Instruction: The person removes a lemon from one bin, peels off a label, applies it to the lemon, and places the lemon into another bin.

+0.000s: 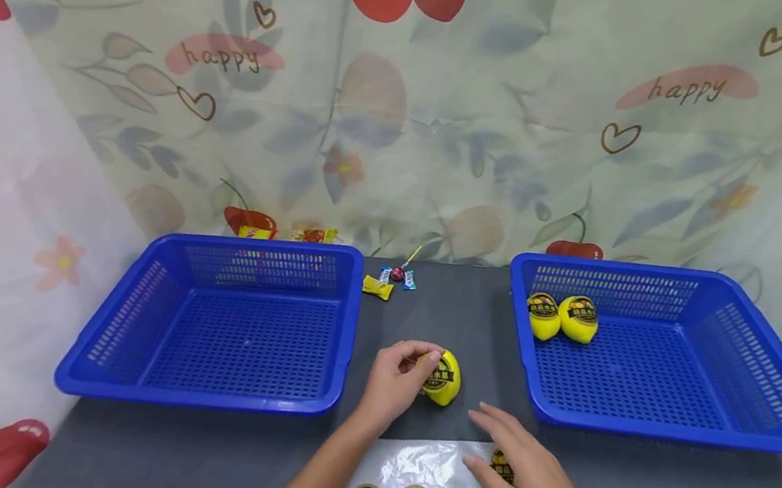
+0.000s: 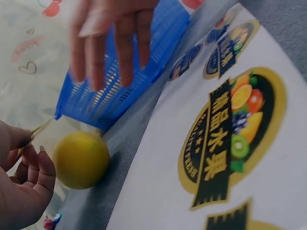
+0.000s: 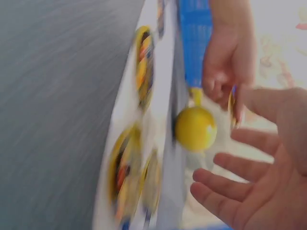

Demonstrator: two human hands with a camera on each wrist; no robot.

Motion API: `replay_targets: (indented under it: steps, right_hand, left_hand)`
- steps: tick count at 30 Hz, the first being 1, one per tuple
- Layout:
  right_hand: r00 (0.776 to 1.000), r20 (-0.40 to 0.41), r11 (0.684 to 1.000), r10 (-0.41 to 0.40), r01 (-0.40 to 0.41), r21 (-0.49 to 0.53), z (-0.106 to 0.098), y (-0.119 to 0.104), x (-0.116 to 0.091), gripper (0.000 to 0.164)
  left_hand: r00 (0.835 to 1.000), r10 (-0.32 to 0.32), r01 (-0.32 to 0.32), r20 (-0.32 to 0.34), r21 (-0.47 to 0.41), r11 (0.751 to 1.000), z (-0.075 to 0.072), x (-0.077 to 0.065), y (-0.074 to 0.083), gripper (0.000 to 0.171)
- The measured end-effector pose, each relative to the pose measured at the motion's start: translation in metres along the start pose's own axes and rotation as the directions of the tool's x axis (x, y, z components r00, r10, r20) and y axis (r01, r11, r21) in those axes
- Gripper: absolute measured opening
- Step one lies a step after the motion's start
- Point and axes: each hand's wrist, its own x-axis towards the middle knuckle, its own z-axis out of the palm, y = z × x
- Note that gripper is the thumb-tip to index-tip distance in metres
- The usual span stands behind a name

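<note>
My left hand (image 1: 397,382) pinches a round black-and-gold fruit sticker (image 1: 438,376) by its edge; the left wrist view shows the sticker (image 2: 42,127) edge-on between thumb and fingers. Just beyond it a yellow lemon (image 1: 446,396) sits on the table, the sticker overlapping it in the head view. In the right wrist view the lemon (image 3: 195,128) appears apart from the held sticker (image 3: 233,106). My right hand (image 1: 533,485), fingers spread and holding nothing, hovers over the right part of the sticker sheet (image 1: 416,464), which carries several more round stickers.
A blue basket (image 1: 340,337) stands on the left. Another blue basket (image 1: 680,432) on the right holds two lemons (image 1: 579,320) with stickers on them. Small wrapped candies (image 1: 377,287) and a lollipop (image 1: 398,273) lie at the back, before a printed curtain (image 1: 433,158).
</note>
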Motion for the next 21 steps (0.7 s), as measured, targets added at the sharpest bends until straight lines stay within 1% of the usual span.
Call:
replay_targets:
  steps: [4,6,8,10,13,15,16,19,21]
  right_hand:
    - [0.996,-0.048,0.991,0.079,-0.073,0.117,0.009,-0.008,0.027,0.047]
    - [0.99,-0.051,0.979,0.133,-0.123,0.161,0.013,-0.007,0.04,0.048]
    - [0.982,-0.051,0.964,0.183,-0.169,0.206,0.016,-0.005,0.051,0.049]
    - [0.971,-0.036,0.937,0.236,-0.218,0.273,0.019,-0.003,0.061,0.051]
    - [0.952,-0.013,0.876,0.304,-0.275,0.396,0.023,0.0,0.075,0.05]
    - [0.941,0.001,0.835,0.339,-0.301,0.46,0.025,0.002,0.083,0.048]
    - [0.937,0.002,0.822,0.35,-0.308,0.48,0.026,0.002,0.086,0.047]
    - [0.929,0.007,0.798,0.371,-0.323,0.509,0.028,0.004,0.094,0.045]
    - [0.926,0.009,0.792,0.377,-0.327,0.515,0.03,0.004,0.098,0.045]
  left_hand:
    - [0.999,-0.027,0.027,-0.02,-0.002,1.0,0.001,0.006,-0.004,0.017]
    - [0.999,-0.035,0.035,-0.027,-0.009,0.999,0.002,0.008,-0.007,0.017]
    - [0.998,-0.058,0.057,-0.032,-0.024,0.998,0.002,0.01,-0.009,0.018]
    - [0.996,-0.08,0.079,-0.038,-0.042,0.996,0.002,0.011,-0.011,0.018]
    - [0.993,-0.108,0.105,-0.05,-0.066,0.992,0.002,0.013,-0.013,0.017]
    - [0.991,-0.118,0.113,-0.055,-0.088,0.99,0.003,0.014,-0.015,0.017]
    - [0.991,-0.12,0.114,-0.057,-0.099,0.989,0.003,0.014,-0.016,0.017]
    - [0.99,-0.126,0.118,-0.063,-0.119,0.986,0.005,0.015,-0.018,0.018]
    - [0.989,-0.13,0.121,-0.068,-0.122,0.985,0.006,0.016,-0.019,0.017]
